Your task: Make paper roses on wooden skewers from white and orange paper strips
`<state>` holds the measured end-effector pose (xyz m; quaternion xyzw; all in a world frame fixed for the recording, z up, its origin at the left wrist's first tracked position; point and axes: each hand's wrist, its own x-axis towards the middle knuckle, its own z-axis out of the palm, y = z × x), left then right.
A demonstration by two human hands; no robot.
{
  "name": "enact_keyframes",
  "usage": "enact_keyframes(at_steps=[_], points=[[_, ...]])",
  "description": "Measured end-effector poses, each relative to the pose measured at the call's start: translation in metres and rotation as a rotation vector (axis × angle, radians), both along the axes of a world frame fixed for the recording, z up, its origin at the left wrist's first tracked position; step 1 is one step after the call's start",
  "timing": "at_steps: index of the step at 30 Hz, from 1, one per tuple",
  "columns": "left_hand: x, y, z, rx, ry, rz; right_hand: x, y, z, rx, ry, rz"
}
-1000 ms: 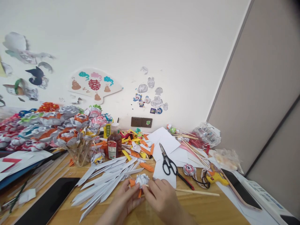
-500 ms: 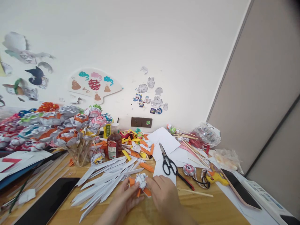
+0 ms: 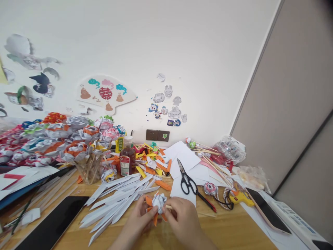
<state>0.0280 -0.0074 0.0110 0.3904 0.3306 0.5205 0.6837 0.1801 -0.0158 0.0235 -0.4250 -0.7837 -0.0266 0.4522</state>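
Note:
Above the front of the wooden table, my left hand (image 3: 142, 214) is closed on a paper flower (image 3: 159, 201) with a crumpled white centre and orange petals around it. My right hand (image 3: 183, 217) is closed on a thin wooden stick (image 3: 168, 207), its tip showing beside the white centre of the flower. The rest of the stick is hidden by the fingers. Just left of my hands lie several folded white paper strips (image 3: 117, 199). Black-handled scissors (image 3: 187, 182) rest on white paper sheets (image 3: 182, 156) beyond my right hand.
Finished paper flowers (image 3: 57, 139) pile up at the left. A dark phone-like slab (image 3: 56, 222) lies at front left. A bottle (image 3: 126, 156) stands near folded orange and yellow pieces (image 3: 156, 163). A yellow glue gun (image 3: 241, 198) and a phone (image 3: 267, 210) lie on the right.
The stick that lay on the table right of my hands is no longer there, and a stick tip now shows in my right hand. The flower has turned slightly and its white centre faces me more.

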Motion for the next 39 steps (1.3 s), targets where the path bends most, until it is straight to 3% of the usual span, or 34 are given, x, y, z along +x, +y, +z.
enact_keyframes(at_steps=[4,12,39], points=[[-0.001,0.002,-0.002,0.008,0.036,0.018,0.0,0.0,0.0,-0.153,0.021,0.024],[-0.002,0.002,-0.003,-0.002,0.101,0.038,0.002,0.001,-0.001,-0.317,0.001,0.018],[-0.001,0.004,-0.011,0.01,0.067,0.016,0.003,0.004,-0.004,-0.389,-0.072,-0.037]])
